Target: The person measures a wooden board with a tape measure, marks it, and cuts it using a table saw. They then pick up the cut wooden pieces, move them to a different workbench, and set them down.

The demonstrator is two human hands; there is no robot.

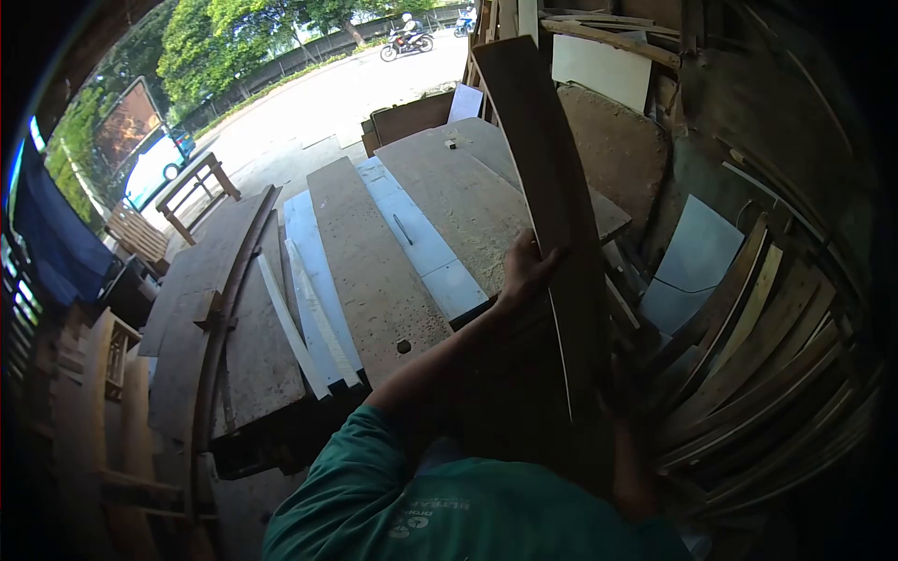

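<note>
A long dark wooden board (552, 178) stands tilted upright in front of my body, its upper end rising toward the top of the view. My left hand (528, 271) grips its left edge about midway up, fingers curled around it. Lower down on the other side, my right hand (615, 388) is in deep shadow against the board; its fingers hardly show. Just left of the board lies the worktable (374, 271), made of brown panels and pale blue-grey strips, with sawdust scattered over it.
Two narrow light wood strips (313, 323) lie on the table's left part. Many long planks (767, 346) lean at the right. A wooden frame (192, 187) stands at the far left, and a motorcycle rider (408, 39) is on the road outside.
</note>
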